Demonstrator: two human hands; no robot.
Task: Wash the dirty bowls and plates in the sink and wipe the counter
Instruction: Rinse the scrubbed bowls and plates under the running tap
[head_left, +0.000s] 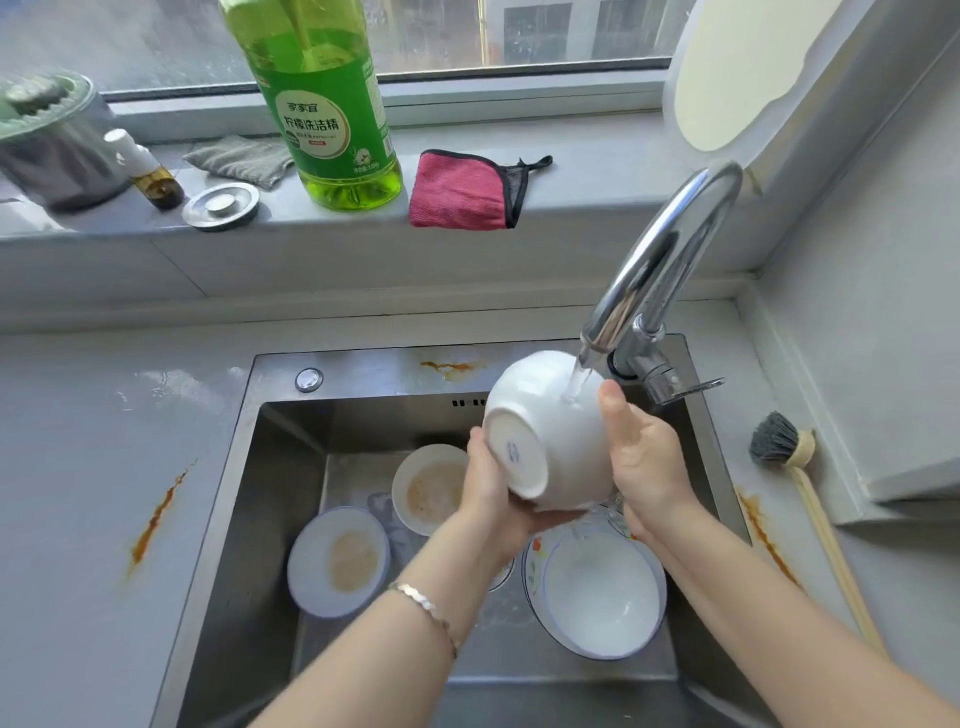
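Both left grip (488, 483) and right grip (644, 457) are clasped round the white bowl (550, 431) under the faucet (670, 244) stream: rinsing step. Next, a soiled bowl (434, 491) is to be taken.

The upturned bowl (566, 441) is white with a small blue mark (513, 451) on its base. The dish-soap bottle (332, 130) is translucent green, the folded cloth (457, 192) pink edged in black. Rust-orange streaks (153, 525) mark the grey counter (78, 467); two dirty bowls (311, 545) (402, 493) hold beige residue (353, 561).
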